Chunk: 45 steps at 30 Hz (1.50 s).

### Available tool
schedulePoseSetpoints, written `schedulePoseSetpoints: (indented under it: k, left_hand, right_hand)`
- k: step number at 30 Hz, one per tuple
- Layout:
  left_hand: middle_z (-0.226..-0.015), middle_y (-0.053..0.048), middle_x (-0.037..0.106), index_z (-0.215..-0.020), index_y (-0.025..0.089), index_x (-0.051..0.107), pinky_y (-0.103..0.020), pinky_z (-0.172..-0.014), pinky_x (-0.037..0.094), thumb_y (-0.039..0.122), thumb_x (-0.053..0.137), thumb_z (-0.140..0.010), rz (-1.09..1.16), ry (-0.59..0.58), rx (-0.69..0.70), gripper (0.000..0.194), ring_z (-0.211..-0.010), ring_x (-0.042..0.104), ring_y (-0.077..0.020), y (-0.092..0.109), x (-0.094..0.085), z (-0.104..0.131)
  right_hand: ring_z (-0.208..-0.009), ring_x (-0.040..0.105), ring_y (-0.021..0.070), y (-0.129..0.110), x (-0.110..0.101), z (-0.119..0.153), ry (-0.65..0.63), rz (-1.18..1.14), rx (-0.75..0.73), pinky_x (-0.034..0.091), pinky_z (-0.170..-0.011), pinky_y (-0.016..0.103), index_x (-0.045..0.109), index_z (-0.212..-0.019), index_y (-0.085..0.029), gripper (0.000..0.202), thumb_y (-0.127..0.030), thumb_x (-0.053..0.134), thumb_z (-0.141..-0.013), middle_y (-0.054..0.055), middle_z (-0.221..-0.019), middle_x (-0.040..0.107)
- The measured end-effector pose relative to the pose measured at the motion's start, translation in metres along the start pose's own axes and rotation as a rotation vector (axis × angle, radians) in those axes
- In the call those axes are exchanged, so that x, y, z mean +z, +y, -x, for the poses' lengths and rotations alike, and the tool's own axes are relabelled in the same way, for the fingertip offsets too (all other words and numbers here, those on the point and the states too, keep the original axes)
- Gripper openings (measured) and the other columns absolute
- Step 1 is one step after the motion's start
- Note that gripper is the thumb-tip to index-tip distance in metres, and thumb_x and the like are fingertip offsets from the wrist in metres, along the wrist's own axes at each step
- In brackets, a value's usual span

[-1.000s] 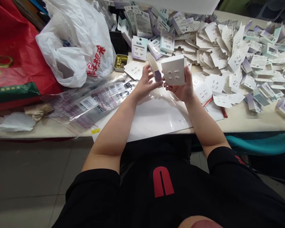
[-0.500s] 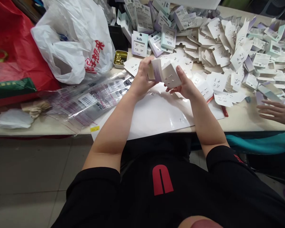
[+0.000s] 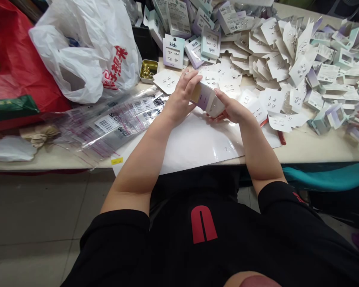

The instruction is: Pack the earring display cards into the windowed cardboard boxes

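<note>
Left grip (image 3: 179, 100): holding small box (image 3: 204, 95) | right grip (image 3: 232, 110): holding earring card (image 3: 215, 107), against box

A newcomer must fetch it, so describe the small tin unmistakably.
Find the big white plastic bag with red lettering. Just to its right sits the small open tin. Its gold-coloured pieces set it apart from the pale cards and boxes nearby.

Left hand (image 3: 182, 97) curled | right hand (image 3: 229, 108) pinching | forearms angled inward
</note>
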State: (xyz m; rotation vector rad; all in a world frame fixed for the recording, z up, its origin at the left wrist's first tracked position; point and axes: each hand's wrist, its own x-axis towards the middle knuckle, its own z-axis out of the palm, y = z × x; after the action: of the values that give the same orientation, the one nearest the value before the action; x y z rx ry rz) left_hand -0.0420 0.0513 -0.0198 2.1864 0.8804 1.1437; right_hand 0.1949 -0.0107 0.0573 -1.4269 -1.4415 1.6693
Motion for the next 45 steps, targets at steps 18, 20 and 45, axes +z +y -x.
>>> schedulePoseSetpoints:
  k: [18, 20, 45]
  left_hand:
    - [-0.169, 0.003, 0.051, -0.145, 0.044, 0.063, -0.078, -0.136, 0.037, 0.056, 0.083, -0.087, 0.088, -0.089, -0.077, 0.063, -0.176, 0.004, -0.0428, 0.019, 0.005, -0.006]
    - [-0.172, 0.011, 0.047, -0.15, 0.047, 0.057, -0.078, -0.137, 0.035, 0.06, 0.082, -0.087, 0.079, -0.146, -0.082, 0.069, -0.176, -0.001, -0.04, 0.02, 0.003, -0.007]
    - [-0.174, 0.017, 0.042, -0.151, 0.048, 0.052, -0.076, -0.147, 0.007, 0.071, 0.083, -0.085, 0.094, -0.21, -0.012, 0.076, -0.175, 0.0, -0.0389, 0.02, -0.006, -0.008]
  right_hand:
    - [-0.053, 0.068, 0.0196, -0.006, -0.006, 0.013, 0.035, 0.186, -0.011, 0.044, -0.041, 0.029, 0.079, -0.088, -0.015, 0.108, -0.101, 0.013, -0.096, 0.014, -0.069, 0.077]
    - [-0.055, 0.07, 0.0212, -0.004, -0.009, 0.011, 0.033, 0.217, -0.018, 0.044, -0.042, 0.029, 0.08, -0.087, -0.019, 0.1, -0.101, 0.023, -0.096, 0.011, -0.07, 0.077]
    - [-0.059, 0.073, 0.0279, -0.009, -0.005, 0.017, 0.097, 0.313, -0.039, 0.049, -0.049, 0.039, 0.076, -0.082, -0.021, 0.08, -0.091, 0.044, -0.101, 0.014, -0.071, 0.074]
